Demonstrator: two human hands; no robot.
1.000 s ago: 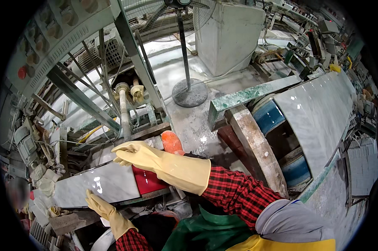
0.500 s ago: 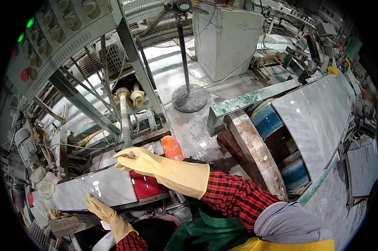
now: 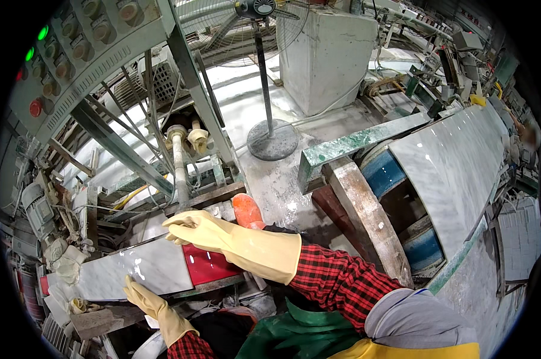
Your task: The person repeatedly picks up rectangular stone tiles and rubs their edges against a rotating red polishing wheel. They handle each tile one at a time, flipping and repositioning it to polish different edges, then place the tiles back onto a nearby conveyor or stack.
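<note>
A grey-veined white stone slab (image 3: pixel 115 276) with a wet shine lies on the machine at lower left, the red belt surface (image 3: pixel 207 267) showing past its right end. My left hand (image 3: pixel 155 308), in a cream rubber glove, rests at the slab's near edge with fingers stretched out. Over the far edge reaches my right hand (image 3: pixel 201 230), gloved the same way, its fingers extended and slightly bent. Neither hand has closed round the slab; whether the right fingertips touch it I cannot tell.
A second marble slab (image 3: pixel 456 158) lies at right beside blue rollers (image 3: pixel 383 173) and a green steel rail (image 3: pixel 366 140). A floor fan's round base (image 3: pixel 273 141) stands ahead, near a concrete block (image 3: pixel 324 66). A button panel (image 3: pixel 73 48) hangs at upper left.
The slab between my hands has slid slightly left, and more red belt shows at its right end. Both hands stay nearly in place.
</note>
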